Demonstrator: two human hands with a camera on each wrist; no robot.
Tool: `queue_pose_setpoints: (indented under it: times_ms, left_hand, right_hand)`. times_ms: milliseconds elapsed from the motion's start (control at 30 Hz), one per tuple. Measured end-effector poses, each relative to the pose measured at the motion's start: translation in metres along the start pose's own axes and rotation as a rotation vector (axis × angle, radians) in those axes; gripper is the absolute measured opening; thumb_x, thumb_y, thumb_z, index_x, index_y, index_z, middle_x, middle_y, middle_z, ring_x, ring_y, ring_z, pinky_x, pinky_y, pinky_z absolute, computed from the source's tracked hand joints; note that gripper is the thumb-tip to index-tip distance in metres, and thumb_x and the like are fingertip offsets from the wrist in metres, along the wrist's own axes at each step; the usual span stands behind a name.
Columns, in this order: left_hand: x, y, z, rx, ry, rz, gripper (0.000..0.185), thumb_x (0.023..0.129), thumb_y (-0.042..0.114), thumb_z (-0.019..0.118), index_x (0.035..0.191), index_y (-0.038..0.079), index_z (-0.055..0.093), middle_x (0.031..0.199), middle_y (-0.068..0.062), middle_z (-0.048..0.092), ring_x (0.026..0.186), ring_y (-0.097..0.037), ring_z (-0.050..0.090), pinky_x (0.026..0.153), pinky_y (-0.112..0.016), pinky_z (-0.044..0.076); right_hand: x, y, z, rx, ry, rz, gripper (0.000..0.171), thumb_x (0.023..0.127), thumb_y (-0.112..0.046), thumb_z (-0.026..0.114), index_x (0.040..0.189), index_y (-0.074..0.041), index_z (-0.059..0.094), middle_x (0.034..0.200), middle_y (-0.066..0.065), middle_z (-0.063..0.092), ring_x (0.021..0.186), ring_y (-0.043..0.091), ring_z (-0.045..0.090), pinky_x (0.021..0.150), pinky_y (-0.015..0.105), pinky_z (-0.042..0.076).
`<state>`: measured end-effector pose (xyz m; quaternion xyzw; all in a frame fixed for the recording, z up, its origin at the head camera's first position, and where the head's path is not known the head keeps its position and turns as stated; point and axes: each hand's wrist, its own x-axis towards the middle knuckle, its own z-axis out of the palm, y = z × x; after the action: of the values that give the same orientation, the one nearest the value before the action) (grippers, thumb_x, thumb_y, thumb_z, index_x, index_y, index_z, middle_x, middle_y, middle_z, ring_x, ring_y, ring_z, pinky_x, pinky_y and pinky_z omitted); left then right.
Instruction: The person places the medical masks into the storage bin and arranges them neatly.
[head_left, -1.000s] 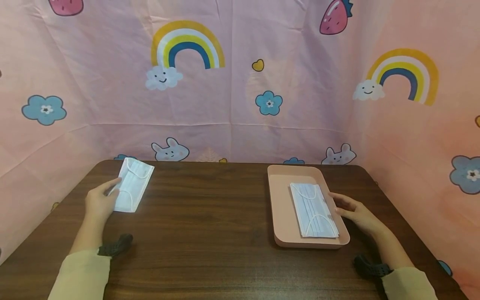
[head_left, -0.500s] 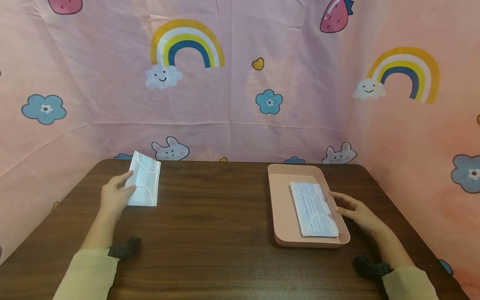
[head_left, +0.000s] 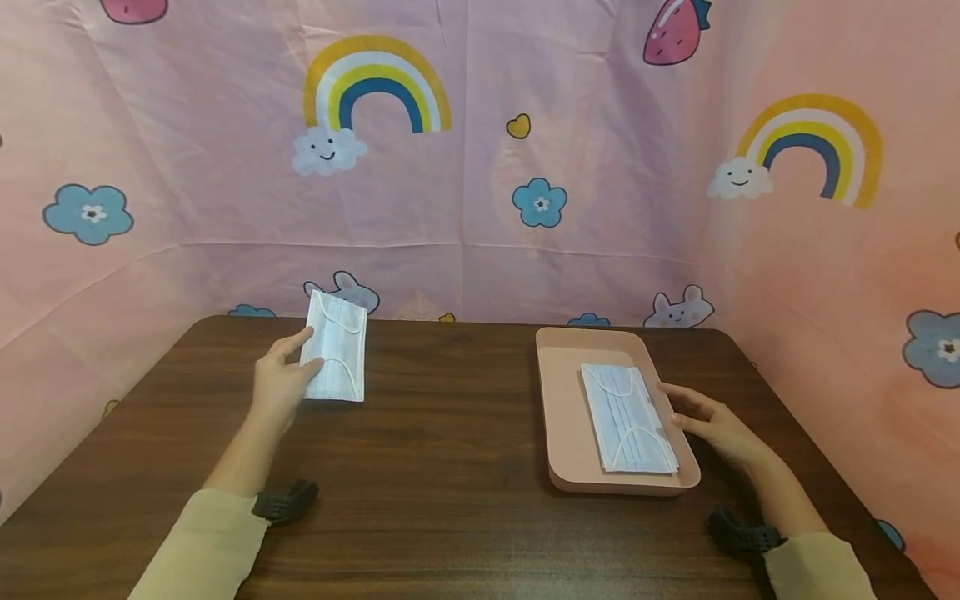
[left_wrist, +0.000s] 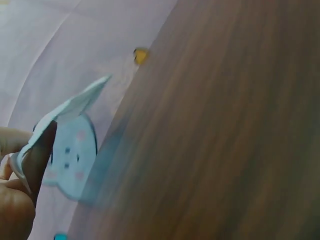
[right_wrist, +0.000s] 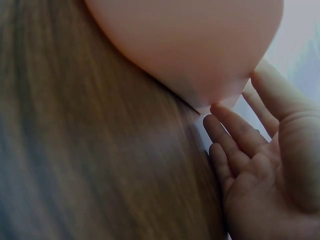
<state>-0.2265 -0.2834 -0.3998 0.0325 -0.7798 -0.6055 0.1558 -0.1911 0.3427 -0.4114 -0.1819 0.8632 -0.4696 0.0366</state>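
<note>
My left hand [head_left: 281,383] pinches a folded pale blue face mask [head_left: 339,350] by its left edge, held up over the far left of the table. White ear loops show on its near face. In the left wrist view the mask [left_wrist: 70,107] appears nearly edge-on between thumb and fingers. On the right, a pink tray [head_left: 562,417] holds more flat face masks [head_left: 628,421], stacked with ear loops on top. My right hand [head_left: 712,425] rests at the tray's right side. In the right wrist view its relaxed fingers [right_wrist: 235,127] and thumb touch the tray's outer wall [right_wrist: 190,60].
Both hands work over a dark wood-grain table [head_left: 435,467]. A pink patterned cloth [head_left: 465,183] rises behind it and along both sides. A black band [head_left: 285,502] sits on the left wrist, another black band [head_left: 742,535] on the right.
My left hand has carried the face mask to the right and slightly up, and the mask has turned more upright. The right hand and the tray have stayed in place.
</note>
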Motion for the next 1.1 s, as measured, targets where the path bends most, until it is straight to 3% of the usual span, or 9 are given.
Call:
queue_pose_setpoints:
  times_ms: [100,267,600,1100]
  left_hand:
    - [-0.005,0.009,0.016,-0.072,-0.006,-0.002,0.055,0.091,-0.001,0.061,0.143,0.006,0.044,0.14,-0.014,0.038,0.076,-0.002,0.058,0.066,-0.019,0.053]
    - [-0.015,0.024,0.048,-0.192,-0.043,-0.026,0.055,0.089,-0.005,0.06,0.142,0.005,0.046,0.136,-0.011,0.04,0.08,-0.006,0.063,0.068,-0.027,0.055]
    - [-0.042,0.048,0.099,-0.345,-0.158,-0.066,0.057,0.088,-0.008,0.06,0.142,0.008,0.047,0.137,-0.009,0.042,0.093,-0.025,0.066,0.072,-0.035,0.055]
    - [-0.083,0.078,0.17,-0.5,-0.274,-0.047,0.055,0.084,-0.015,0.061,0.136,0.003,0.053,0.131,-0.014,0.046,0.084,-0.029,0.067,0.07,-0.038,0.056]
  right_hand:
    - [-0.001,0.0,0.0,0.005,0.0,-0.004,0.051,0.097,-0.013,0.055,0.143,0.002,0.039,0.144,0.027,0.036,0.114,-0.003,0.043,0.096,0.044,0.04]
    - [-0.003,0.0,0.0,0.037,0.0,-0.015,0.05,0.097,-0.01,0.055,0.142,0.004,0.038,0.143,0.029,0.035,0.112,-0.004,0.045,0.088,0.02,0.041]
    - [-0.006,-0.004,-0.001,0.006,0.006,0.0,0.051,0.097,-0.012,0.056,0.142,0.003,0.038,0.144,0.028,0.036,0.112,-0.007,0.042,0.089,0.022,0.04]
    - [-0.003,-0.003,0.001,0.024,0.013,-0.006,0.051,0.097,-0.012,0.056,0.143,0.001,0.039,0.143,0.028,0.036,0.115,-0.005,0.042,0.088,0.017,0.039]
